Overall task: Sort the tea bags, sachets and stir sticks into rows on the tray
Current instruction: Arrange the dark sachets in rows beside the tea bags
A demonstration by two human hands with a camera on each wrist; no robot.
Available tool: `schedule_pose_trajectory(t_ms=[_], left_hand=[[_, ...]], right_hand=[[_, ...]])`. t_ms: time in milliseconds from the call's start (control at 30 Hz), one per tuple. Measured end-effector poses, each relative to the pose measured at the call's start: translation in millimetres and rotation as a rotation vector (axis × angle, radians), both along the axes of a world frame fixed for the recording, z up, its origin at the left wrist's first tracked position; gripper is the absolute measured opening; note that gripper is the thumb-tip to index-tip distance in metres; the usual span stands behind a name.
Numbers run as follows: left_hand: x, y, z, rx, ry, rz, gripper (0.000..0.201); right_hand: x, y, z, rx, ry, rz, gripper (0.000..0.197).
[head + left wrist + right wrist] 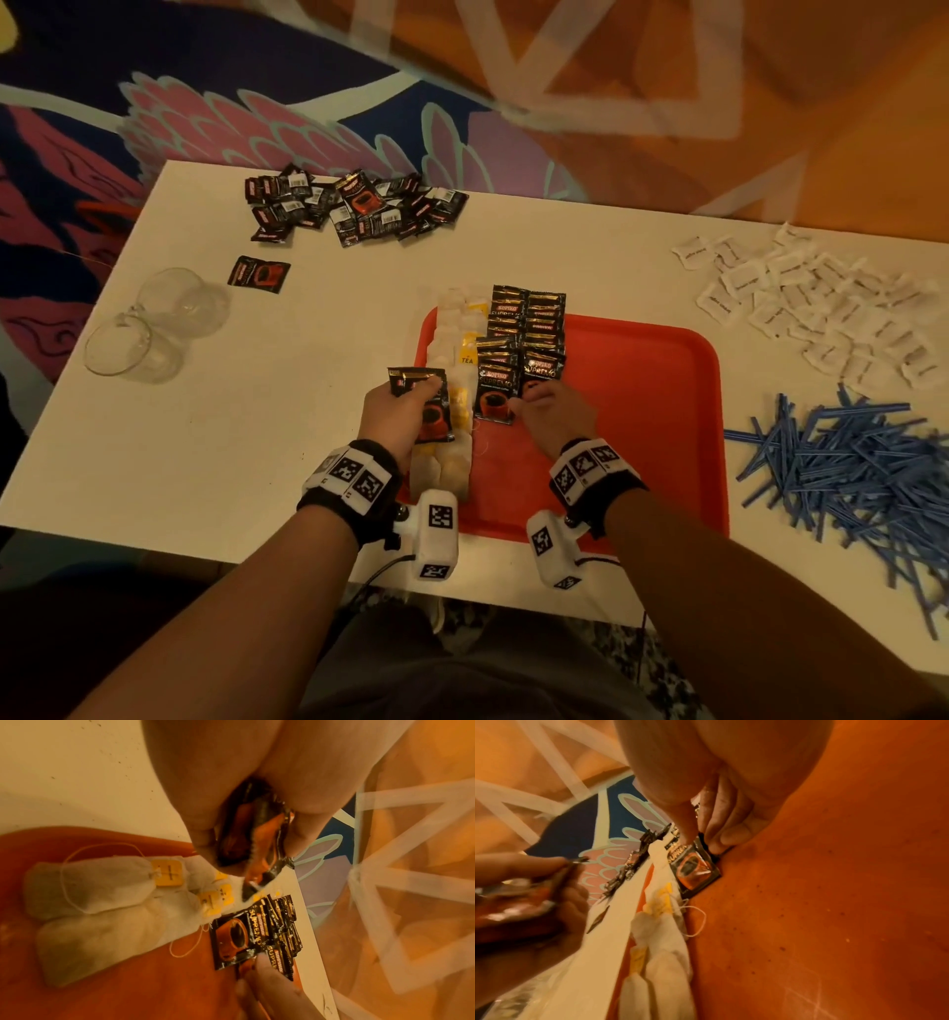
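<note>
Two columns of dark coffee sachets are lying overlapped on the red tray, beside a column of tea bags along its left edge; we are seeing this from the head view, where the left hand is gripping a small stack of spare sachets over the tea bags and the right hand is curling its fingers onto the nearest sachet of the right column. On the white table we are noting the loose sachet pile, white packets and blue stir sticks, all off the tray and unsorted. From the left wrist we are watching thumb and fingers clamping the held sachets edge-on, with tagged tea bags just below. From the right wrist we are seeing fingertips pinching the far edge of the front sachet against the tray floor. We are judging these foil sachets light, thin and slick, liable to slide on each other, so taking them by a crimped edge looks best; the tea bags look soft and their strings snag-prone.
</note>
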State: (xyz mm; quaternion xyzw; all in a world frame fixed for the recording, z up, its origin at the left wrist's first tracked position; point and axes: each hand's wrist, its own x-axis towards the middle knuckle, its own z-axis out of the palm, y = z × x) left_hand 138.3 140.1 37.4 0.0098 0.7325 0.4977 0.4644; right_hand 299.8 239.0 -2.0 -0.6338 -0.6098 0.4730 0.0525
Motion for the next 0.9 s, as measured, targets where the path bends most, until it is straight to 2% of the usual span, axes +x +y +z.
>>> schedule_pose_trajectory(t_ms=[67, 167, 267, 333, 433, 500, 633, 733, 833, 900], left_hand=[[7, 5, 3, 0.015, 0.011, -0.018, 0.011], [16, 13, 6, 0.046, -0.009, -0.040, 0.015], [25, 20, 9, 0.077, -0.053, -0.058, 0.024], [28, 25, 10, 0.096, -0.065, -0.062, 0.028], [29, 31, 12, 0.112, -0.095, -0.035, 0.030], [31, 33, 10, 0.094, -0.096, -0.048, 0.030], [36, 36, 5, 0.058, -0.078, -0.120, 0.016], [38, 37, 1, 0.026, 0.102, -0.184, 0.006], [39, 38, -1, -0.008, 0.259, -0.230, 0.012], [38, 39, -3, -0.056, 0.380, -0.332, 0.010]], right_hand=[[-2, -5, 5, -0.017, 0.137, 0.050, 0.022], [-8, -15, 18, -0.148, 0.333, 0.143, 0.020], [-8, -20, 27, -0.169, 0.395, 0.164, 0.024], [-3, -17, 31, -0.122, 0.376, 0.143, 0.023], [6, -11, 36, -0.090, 0.351, 0.149, 0.010], [10, -9, 37, -0.052, 0.318, 0.166, 0.017], [17, -8, 31, -0.033, 0.271, 0.161, 0.014], [25, -7, 21, 0.002, 0.200, 0.156, 0.026], [35, 1, 10, -0.011, 0.111, 0.105, 0.029], [43, 7, 2, -0.039, 0.050, 0.072, 0.029]])
